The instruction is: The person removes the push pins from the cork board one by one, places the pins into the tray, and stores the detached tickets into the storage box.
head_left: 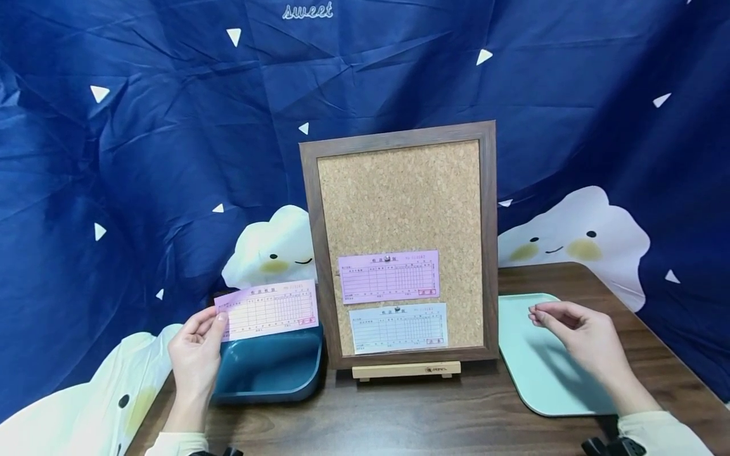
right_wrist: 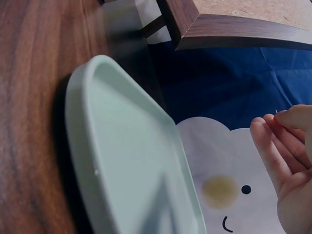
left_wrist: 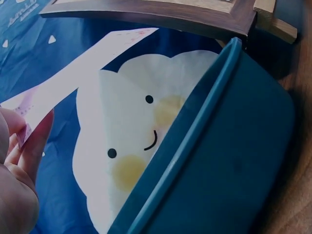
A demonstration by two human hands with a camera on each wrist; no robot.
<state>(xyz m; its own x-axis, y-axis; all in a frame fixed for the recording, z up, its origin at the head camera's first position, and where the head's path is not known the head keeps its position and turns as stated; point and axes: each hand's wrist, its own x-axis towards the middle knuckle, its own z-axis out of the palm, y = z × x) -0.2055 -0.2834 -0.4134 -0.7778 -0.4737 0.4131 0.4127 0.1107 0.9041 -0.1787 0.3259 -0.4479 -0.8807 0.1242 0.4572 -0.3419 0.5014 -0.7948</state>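
Observation:
My left hand (head_left: 196,358) pinches a pink receipt slip (head_left: 268,311) by its left end, above a dark blue bin (head_left: 268,392). Over the pale green tray (head_left: 561,396), the thumb and fingertips of my right hand (head_left: 587,339) are pinched together. A tiny needle tip, seemingly of a push pin (right_wrist: 276,112), pokes out between them; its head is hidden. Between the hands stands a framed corkboard (head_left: 399,196). Pinned low on it are a purple receipt slip (head_left: 390,278) and, just below, a light blue receipt slip (head_left: 399,329), each with one pin at its top.
The corkboard leans on a small wooden easel (head_left: 406,370) on a dark wood table (head_left: 410,418). Behind everything hangs a blue cloth (head_left: 188,126) printed with white clouds. The bin's tall side (left_wrist: 229,156) stands close to my left hand.

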